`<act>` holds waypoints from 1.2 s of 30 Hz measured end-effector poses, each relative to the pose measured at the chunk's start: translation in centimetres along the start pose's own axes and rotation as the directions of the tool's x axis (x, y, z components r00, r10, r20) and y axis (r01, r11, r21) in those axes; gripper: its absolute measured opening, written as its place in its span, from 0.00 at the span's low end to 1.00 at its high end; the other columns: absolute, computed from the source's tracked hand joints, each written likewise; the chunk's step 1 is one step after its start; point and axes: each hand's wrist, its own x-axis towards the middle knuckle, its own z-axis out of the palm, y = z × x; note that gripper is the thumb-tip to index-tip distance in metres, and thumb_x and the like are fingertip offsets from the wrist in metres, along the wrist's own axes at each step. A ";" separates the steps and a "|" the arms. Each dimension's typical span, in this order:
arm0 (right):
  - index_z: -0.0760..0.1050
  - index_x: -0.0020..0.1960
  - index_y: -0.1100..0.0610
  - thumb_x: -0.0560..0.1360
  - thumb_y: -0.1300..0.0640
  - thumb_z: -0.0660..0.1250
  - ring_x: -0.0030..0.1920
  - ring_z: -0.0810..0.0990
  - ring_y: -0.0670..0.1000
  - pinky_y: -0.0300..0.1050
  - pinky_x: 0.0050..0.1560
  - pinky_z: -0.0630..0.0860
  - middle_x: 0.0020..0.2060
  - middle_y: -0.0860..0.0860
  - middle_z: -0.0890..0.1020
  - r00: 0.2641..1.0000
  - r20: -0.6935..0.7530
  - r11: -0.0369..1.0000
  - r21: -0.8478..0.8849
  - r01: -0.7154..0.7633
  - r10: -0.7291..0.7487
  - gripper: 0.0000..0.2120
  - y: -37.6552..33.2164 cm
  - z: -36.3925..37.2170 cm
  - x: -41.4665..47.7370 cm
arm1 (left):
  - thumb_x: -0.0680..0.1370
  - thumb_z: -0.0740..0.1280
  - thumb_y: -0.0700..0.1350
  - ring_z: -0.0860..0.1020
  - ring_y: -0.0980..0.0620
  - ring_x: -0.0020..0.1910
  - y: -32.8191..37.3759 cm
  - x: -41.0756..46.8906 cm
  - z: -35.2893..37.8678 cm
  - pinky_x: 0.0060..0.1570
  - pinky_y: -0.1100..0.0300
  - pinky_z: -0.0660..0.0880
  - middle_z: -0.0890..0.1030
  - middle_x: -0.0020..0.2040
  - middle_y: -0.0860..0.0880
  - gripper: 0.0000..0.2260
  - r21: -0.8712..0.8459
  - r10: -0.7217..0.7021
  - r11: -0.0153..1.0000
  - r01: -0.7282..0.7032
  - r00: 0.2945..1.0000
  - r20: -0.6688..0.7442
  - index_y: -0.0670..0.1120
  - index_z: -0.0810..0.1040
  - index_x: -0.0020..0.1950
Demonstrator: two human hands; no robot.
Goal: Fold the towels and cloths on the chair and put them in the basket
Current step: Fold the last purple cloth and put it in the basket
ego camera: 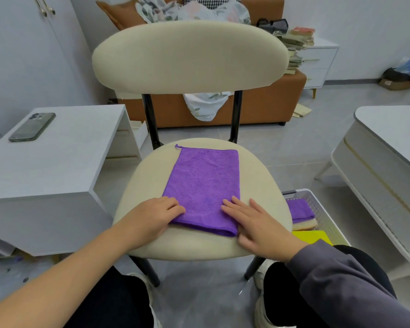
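purple cloth (202, 183) on chair (152, 176); left hand (152, 216) pinches its corner, right hand (258, 226) spread flat.

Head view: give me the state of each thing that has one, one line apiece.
Purple cloth: folded to a rectangle, flat on the chair seat.
Left hand: bent fingers on its near left corner; grip unclear.
Right hand: straight fingers flat on its near right corner.
Basket: on the floor, holding a second purple cloth and a yellow cloth, folded.
Phone: face down on the white table.
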 end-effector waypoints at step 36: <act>0.72 0.38 0.63 0.76 0.52 0.60 0.35 0.66 0.43 0.43 0.37 0.63 0.32 0.46 0.69 0.874 -0.237 0.730 0.661 -0.174 0.423 0.16 -0.9 -3.4 2.4 | 0.79 0.63 0.39 0.75 0.56 0.32 1.2 1.8 -2.0 0.33 0.57 0.74 0.80 0.31 0.54 0.08 -0.921 -0.800 0.098 0.378 0.580 0.153 0.48 0.78 0.43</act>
